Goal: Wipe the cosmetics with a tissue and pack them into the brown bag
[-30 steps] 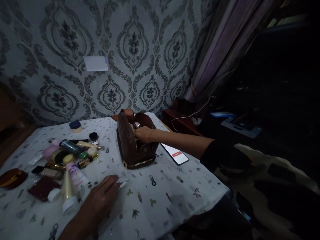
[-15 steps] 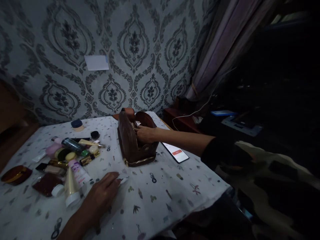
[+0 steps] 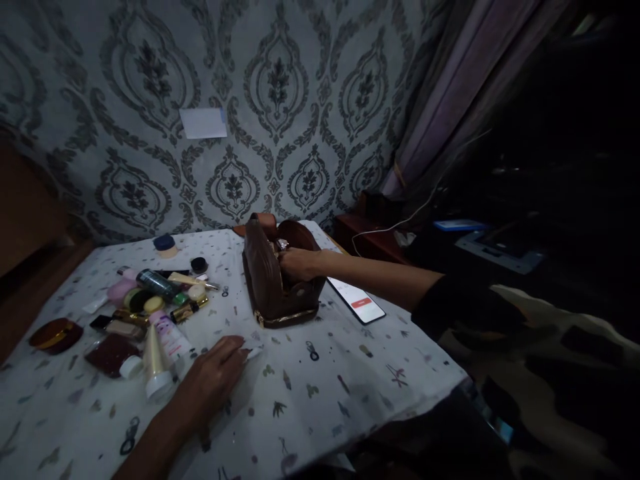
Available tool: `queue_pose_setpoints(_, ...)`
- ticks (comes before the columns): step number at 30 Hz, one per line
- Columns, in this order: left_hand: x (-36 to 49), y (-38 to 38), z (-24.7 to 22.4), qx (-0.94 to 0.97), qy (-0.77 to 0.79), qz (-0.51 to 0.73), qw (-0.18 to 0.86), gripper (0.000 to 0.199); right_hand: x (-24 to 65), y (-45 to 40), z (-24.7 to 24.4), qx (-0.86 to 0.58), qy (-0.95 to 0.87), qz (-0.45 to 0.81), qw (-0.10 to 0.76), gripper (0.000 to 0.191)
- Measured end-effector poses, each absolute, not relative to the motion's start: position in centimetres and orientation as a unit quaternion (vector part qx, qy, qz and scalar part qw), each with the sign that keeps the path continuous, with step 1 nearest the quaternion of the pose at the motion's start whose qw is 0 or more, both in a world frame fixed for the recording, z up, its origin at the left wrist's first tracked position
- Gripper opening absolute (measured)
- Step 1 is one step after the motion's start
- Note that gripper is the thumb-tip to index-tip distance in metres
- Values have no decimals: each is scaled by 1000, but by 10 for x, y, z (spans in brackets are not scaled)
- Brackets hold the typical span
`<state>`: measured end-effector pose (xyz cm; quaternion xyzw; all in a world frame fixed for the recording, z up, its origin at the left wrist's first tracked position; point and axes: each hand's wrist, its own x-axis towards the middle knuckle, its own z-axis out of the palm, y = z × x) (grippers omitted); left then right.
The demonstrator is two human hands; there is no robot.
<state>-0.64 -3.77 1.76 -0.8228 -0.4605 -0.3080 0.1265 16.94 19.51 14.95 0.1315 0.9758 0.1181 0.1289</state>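
A brown handbag (image 3: pixel 263 283) stands unzipped on the patterned tablecloth (image 3: pixel 350 393), its mouth toward the right. My right hand (image 3: pixel 300 264) reaches into it, and the bag hides the fingertips. Something shiny and silvery (image 3: pixel 283 245) shows inside, just beyond that hand. My left hand (image 3: pixel 215 370) rests on the cloth in front of the bag, its fingers closed on a small white item (image 3: pixel 254 350) whose kind I cannot make out. Left of it lies a cosmetics pile: a cream-coloured tube (image 3: pixel 156 357), a pink-and-white tube (image 3: pixel 171 335) and a dark red bottle (image 3: pixel 107 355).
A lit phone (image 3: pixel 367 309) lies right of the bag, partly under my right forearm. A blue-lidded jar (image 3: pixel 165 246) and a small black jar (image 3: pixel 199 265) stand toward the back. A brown oval case (image 3: pixel 56 335) lies far left. The patterned wall (image 3: pixel 280 147) rises behind the table.
The whole scene has shifted slightly right in view. My right hand sits a little deeper in the bag. My left hand stays in place on the cloth with the white item.
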Motion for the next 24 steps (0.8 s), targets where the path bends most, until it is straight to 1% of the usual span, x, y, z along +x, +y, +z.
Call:
queue_pose_setpoints(3, -6, -38, 17, -826, -464, -293, 126, 17, 176, 185, 170, 177, 967, 136, 126, 24)
queue_pose_setpoints(5, -6, -39, 17, -828, -466, -288, 120, 16, 188, 176, 182, 197, 960, 165, 109, 25)
queue_pose_setpoints(7, -5, -40, 18, -827, -466, -289, 122, 16, 205, 166, 189, 212, 951, 192, 116, 25)
queue_pose_setpoints(9, -3, -40, 19, -825, -468, -291, 127, 17, 225, 157, 190, 227, 946, 201, 118, 24)
queue_pose_setpoints(12, -2, -40, 19, -823, -471, -290, 130, 18, 251, 145, 181, 212, 955, 195, 67, 20)
queue_pose_setpoints(13, -2, -40, 19, -823, -468, -292, 133, 18, 257, 142, 177, 200, 960, 190, 52, 22)
queue_pose_setpoints(15, -2, -39, 19, -823, -462, -298, 144, 17, 266, 137, 170, 183, 967, 173, 36, 34)
queue_pose_setpoints(19, -4, -37, 19, -824, -457, -302, 145, 16, 277, 130, 161, 174, 977, 118, 28, 56)
queue_pose_setpoints(22, -5, -37, 19, -826, -459, -297, 139, 16, 283, 125, 157, 168, 980, 106, 28, 75)
queue_pose_setpoints(24, -4, -37, 20, -824, -467, -294, 133, 16, 285, 121, 154, 164, 979, 114, 26, 80)
